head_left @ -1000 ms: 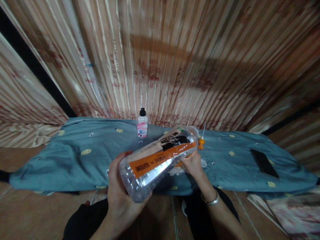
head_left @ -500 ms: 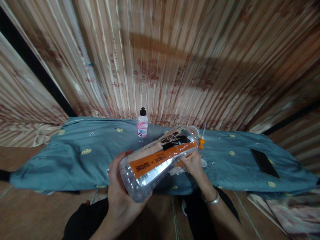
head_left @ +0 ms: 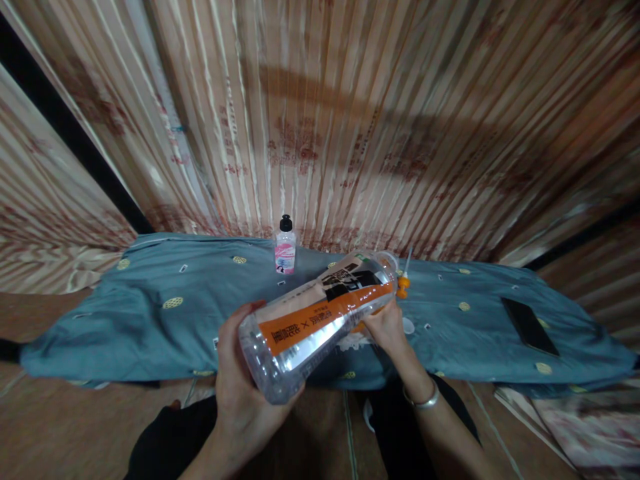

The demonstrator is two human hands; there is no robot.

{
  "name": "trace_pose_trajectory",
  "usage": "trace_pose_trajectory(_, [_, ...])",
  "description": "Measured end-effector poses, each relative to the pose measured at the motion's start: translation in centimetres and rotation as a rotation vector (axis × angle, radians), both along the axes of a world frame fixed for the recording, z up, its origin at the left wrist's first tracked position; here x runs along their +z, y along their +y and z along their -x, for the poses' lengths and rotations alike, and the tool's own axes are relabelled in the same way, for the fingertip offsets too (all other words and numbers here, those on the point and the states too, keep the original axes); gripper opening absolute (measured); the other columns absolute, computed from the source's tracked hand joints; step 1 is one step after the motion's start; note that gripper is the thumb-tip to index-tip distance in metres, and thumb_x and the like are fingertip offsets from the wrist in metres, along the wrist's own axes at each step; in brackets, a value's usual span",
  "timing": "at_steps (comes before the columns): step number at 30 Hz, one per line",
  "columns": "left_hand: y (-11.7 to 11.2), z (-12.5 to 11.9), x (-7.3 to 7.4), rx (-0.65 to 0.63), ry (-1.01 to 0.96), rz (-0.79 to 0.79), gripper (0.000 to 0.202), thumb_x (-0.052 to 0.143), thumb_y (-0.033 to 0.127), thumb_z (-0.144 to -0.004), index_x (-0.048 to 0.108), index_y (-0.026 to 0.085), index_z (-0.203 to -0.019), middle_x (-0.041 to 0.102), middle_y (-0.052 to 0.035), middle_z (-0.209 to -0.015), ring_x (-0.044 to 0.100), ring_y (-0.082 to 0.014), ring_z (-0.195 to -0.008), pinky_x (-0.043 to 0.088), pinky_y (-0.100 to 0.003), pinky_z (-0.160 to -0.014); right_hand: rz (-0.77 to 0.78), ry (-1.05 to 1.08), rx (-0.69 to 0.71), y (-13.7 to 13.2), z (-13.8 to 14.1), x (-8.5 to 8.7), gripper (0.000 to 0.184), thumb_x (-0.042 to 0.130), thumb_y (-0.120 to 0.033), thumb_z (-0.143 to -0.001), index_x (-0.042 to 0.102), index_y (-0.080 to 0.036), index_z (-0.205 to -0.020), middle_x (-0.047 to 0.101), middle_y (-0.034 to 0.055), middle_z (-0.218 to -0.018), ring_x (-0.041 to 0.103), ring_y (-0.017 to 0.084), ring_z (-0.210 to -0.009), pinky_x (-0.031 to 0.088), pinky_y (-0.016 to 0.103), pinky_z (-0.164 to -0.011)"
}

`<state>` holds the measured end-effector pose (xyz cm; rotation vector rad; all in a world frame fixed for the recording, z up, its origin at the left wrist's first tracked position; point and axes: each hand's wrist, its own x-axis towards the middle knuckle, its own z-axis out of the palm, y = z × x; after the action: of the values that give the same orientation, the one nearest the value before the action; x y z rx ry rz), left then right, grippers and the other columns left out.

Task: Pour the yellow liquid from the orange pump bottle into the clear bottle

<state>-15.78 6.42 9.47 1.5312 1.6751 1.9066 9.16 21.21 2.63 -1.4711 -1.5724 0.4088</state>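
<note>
The left hand (head_left: 243,390) has its grip clamped around the base of a large clear bottle (head_left: 320,320), tilted over the bench (head_left: 165,340), neck toward 2 o'clock; the right hand (head_left: 390,327) is at the neck end, fingers hidden, so I cannot tell what they close on. The bottle's contents are hard to make out behind its label. From it, a small pink-labelled bottle (head_left: 285,250) stands at 11 o'clock, an orange fitting (head_left: 403,285) with a thin tube at 2, a dark flat device (head_left: 529,327) at 3. The bench's near edge passes under the hands at 6; patterned cloth stretches toward 9. Something white (head_left: 354,341) below is mostly covered.
</note>
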Motion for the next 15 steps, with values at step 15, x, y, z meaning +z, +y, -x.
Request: trace_pose_trajectory(15, [-0.08, 0.2, 0.05, -0.026, -0.016, -0.017, 0.096, 0.093, 0.026, -0.061, 0.053, 0.032, -0.148, 0.07, -0.0104, -0.14, 0.077, -0.0329, -0.119, 0.067, -0.052, -0.101, 0.003, -0.013, -0.006, 0.01, 0.11, 0.13, 0.088, 0.08, -0.052, -0.07, 0.056, -0.017, -0.147, 0.084, 0.0162, -0.119, 0.082, 0.044, -0.112, 0.068, 0.057, -0.096])
